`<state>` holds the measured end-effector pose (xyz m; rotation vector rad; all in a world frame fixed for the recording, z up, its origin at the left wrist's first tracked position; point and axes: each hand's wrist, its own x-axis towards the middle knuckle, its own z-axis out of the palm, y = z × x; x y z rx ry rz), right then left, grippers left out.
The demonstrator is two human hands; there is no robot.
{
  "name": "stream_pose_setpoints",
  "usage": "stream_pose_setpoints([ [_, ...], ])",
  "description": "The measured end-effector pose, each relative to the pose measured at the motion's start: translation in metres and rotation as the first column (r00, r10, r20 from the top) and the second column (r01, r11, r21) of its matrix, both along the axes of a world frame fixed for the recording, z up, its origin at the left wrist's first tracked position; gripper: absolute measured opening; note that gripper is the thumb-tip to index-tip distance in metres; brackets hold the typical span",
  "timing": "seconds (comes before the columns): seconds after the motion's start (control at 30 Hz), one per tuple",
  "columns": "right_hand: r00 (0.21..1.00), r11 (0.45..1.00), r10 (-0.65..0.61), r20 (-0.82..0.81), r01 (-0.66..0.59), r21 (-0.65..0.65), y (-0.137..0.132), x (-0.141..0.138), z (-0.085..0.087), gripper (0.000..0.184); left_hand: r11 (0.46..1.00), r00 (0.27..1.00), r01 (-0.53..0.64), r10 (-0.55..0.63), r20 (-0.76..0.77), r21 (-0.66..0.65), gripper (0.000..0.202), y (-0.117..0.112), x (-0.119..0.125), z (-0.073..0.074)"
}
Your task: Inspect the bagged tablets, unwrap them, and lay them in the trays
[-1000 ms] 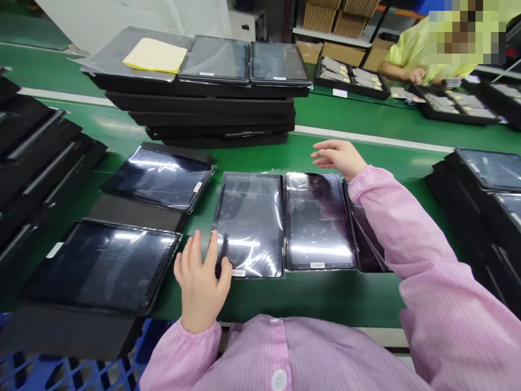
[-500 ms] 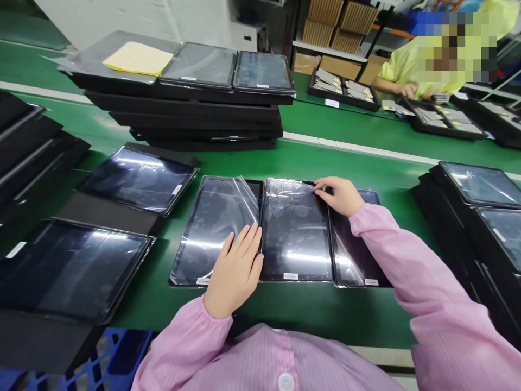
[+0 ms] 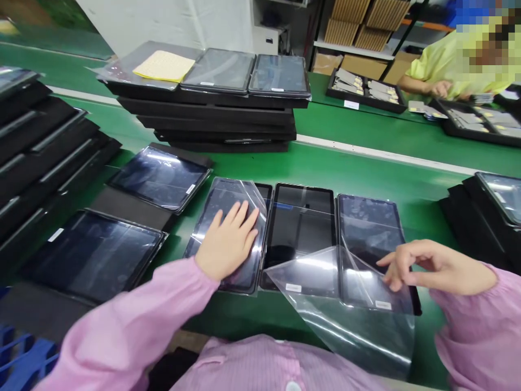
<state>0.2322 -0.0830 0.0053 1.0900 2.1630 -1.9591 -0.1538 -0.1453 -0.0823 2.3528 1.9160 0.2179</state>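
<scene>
Three tablets lie side by side in front of me. The middle tablet [image 3: 303,225] has its upper screen bare, and its clear protective film [image 3: 358,336] is folded down toward me and to the right. My right hand [image 3: 411,269] is pinched at that film's edge, over the right tablet [image 3: 368,217]; the exact contact is partly hidden. My left hand [image 3: 228,239] lies flat with fingers spread on the left tablet [image 3: 226,195], whose film is lifted at the upper right corner. White labels show on the films' lower edges.
Two film-covered tablets [image 3: 160,174] lie on black foam at the left, beside stacked black trays [image 3: 52,130]. Another stack [image 3: 220,117] with a yellow paper pad [image 3: 165,65] stands behind. More trays [image 3: 476,212] are at right. Across the green bench [image 3: 366,168], a co-worker handles small parts.
My right hand has moved from the middle tablet's top right corner down and right, peeling its film back. My left hand stays on the left tablet, slightly higher. The view has shifted.
</scene>
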Motion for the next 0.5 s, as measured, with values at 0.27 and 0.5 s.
stream_pose_setpoints([
  [0.27,0.998,1.0,0.003,-0.055,-0.001,0.024,0.007,-0.014,0.005,0.041,0.997,0.997,0.054,-0.05,0.051,-0.06,0.052,0.086,-0.009,-0.005],
  [0.5,0.999,0.999,0.038,-0.025,-0.038,0.022,0.01,-0.015,0.017,0.04,0.999,1.0,-0.011,0.011,-0.005,-0.047,0.054,0.02,0.003,0.0],
])
